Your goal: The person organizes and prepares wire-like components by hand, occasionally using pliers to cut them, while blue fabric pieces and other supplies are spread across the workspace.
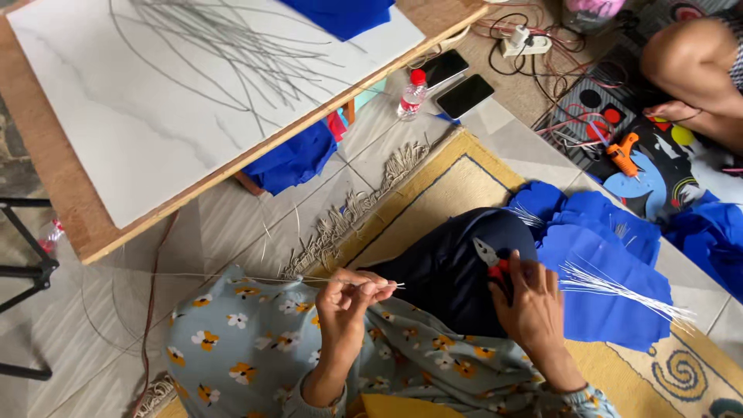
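My left hand (350, 296) is raised over my lap and pinches a thin metal wire (255, 279) that runs out to the left and ends just right of my fingers. My right hand (529, 300) rests on my dark trouser knee and grips red-handled pliers (490, 259), whose jaws point up and left. Just to the right, a bundle of cut white wires (619, 289) lies on blue fabric pieces (604, 255).
A low wooden table with a white marble-look board (178, 101) holding loose wires stands at upper left. Two phones (457, 81), a water bottle (412, 94), a power strip (522, 42) and an orange glue gun (621, 151) lie on the floor. Another person's legs (693, 70) are at upper right. A black stand (27, 271) sits at left.
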